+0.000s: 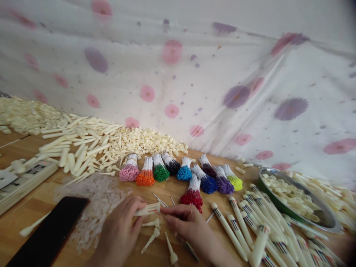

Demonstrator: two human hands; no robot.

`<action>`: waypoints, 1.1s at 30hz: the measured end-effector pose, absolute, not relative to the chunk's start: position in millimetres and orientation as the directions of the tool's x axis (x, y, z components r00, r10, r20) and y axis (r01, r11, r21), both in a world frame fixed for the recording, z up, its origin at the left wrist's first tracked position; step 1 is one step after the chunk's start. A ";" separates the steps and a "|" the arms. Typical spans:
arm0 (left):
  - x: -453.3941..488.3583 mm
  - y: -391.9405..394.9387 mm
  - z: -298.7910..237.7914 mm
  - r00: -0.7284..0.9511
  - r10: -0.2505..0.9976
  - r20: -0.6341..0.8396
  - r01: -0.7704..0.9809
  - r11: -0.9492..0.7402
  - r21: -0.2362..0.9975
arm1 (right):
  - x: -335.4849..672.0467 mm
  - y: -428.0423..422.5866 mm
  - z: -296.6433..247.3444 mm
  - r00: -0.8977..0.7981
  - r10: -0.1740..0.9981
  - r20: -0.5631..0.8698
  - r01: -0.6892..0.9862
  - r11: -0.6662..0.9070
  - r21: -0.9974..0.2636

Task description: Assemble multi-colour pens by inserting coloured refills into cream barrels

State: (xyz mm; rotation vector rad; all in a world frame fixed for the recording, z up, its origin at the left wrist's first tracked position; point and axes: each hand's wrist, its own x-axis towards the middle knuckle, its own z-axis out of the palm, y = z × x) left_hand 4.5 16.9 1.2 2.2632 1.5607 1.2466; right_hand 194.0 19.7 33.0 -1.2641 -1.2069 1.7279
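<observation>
My left hand (pixel 122 226) pinches a cream slotted pen part (pixel 148 210) between thumb and fingers; an orange streak shows in one slot. At the part's right end, the thumb and forefinger of my right hand (pixel 189 224) are pressed together; what they grip is hidden. Below the hands lie several cream pointed pen pieces (pixel 151 239). A dark, thin stick-like object (pixel 191 251) shows partly under my right hand. Just beyond are bundles of white refills with coloured ends, among them a red bundle (pixel 192 194) and an orange bundle (pixel 145 172).
Assembled multicolour pens (pixel 229 231) lie at the right, beside a metal bowl (pixel 330 222) of small cream parts. Cream barrels (pixel 80 148) are heaped at the back left. A black phone (pixel 52 226), clear plastic pieces (pixel 94 207) and a power strip (pixel 30 181) are at the left.
</observation>
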 end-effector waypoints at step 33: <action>-5.8 29.3 -13.8 -0.001 0.954 0.301 0.484 -0.262 0.835 | 227.5 68.6 43.0 -0.107 0.987 -0.121 0.727 -0.005 -0.687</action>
